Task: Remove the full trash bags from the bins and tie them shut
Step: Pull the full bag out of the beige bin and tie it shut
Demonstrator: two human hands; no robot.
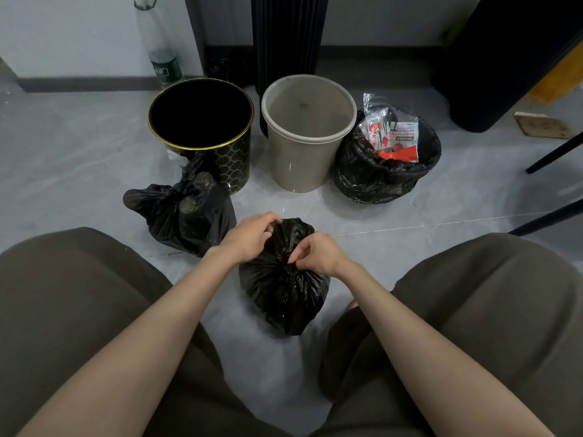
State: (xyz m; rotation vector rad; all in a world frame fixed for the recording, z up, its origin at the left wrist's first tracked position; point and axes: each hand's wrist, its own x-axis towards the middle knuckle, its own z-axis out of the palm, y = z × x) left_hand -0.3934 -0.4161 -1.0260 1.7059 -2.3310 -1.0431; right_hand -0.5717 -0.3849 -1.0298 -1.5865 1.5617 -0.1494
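Head, grey bin (299,165) empty, wrappers (394,137) in bag (375,184)

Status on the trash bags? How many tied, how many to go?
Done: the knotted black plastic bag lies by the black gold-rimmed bin; the beige plastic bin is bare. In hand: left hand and right hand pinch the neck of the second black bag. Left: the open black bag with snack wrappers, untied.

Bare floor (362,222) ahead; tied bag (179,216) crowds left.
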